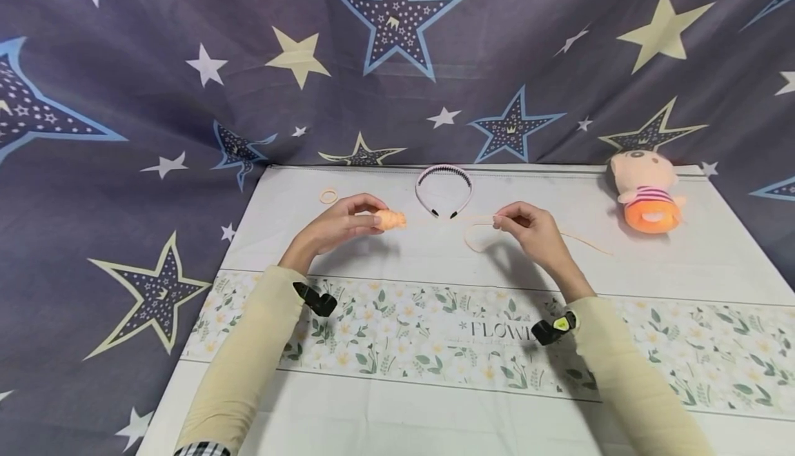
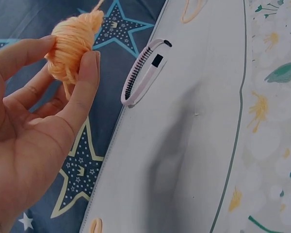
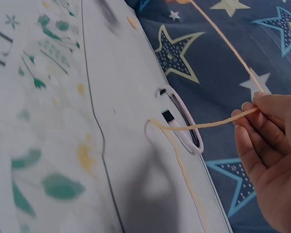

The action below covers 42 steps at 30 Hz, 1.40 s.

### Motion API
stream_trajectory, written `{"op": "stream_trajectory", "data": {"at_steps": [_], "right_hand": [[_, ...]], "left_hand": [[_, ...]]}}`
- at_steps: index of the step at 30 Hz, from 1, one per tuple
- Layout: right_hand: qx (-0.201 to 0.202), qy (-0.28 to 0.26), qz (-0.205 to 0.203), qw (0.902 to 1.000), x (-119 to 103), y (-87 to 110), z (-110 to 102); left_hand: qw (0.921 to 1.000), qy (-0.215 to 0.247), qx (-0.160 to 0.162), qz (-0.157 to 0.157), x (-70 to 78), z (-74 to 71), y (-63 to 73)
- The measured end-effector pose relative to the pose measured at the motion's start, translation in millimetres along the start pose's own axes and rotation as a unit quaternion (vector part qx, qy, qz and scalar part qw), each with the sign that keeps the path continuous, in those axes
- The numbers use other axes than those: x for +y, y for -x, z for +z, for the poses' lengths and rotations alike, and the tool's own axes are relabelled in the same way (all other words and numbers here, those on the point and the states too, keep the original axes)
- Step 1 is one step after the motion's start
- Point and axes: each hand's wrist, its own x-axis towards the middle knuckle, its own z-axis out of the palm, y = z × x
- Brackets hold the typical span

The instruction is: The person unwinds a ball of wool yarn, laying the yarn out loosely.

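On my feed I see the left hand [image 1: 344, 224] pinch a wound orange yarn ball [image 1: 391, 220] in its fingers [image 2: 22, 56]; well apart, the right hand [image 1: 529, 230] pinches its thin strand [image 3: 199, 127], probably for tension.

Orange yarn [image 1: 390, 220], pink headband [image 1: 444, 168], star-patterned backdrop [image 1: 348, 118]

Black wrist devices [image 1: 315, 299], the right bearing a yellow-green patch [image 1: 564, 323], adjoin beige sleeves [image 1: 245, 366], the left edged with checked fabric [image 1: 203, 450].
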Motion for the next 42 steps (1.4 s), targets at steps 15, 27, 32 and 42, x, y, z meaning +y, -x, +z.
{"op": "stream_trajectory", "data": {"at_steps": [15,27,32,42], "right_hand": [[0.047,0.050,0.027,0.9973,11.5,11.4,-30.3],[0.089,0.085,0.065,0.9902,64.8,19.3,-77.6],[0.113,0.103,0.080,0.9849,71.7,30.0,-101.6],[0.164,0.135,0.150,0.9656,79.4,61.0,-147.9]], "left_hand": [[0.9999,0.016,-0.001,-0.005,-2.9,-5.0,4.1],[0.9999,0.008,0.004,-0.006,-3.3,-9.2,7.9],[1.0000,0.006,-0.001,-0.004,-3.2,-10.7,9.4],[0.9999,0.011,-0.006,-0.011,-6.9,-18.3,9.3]]}}
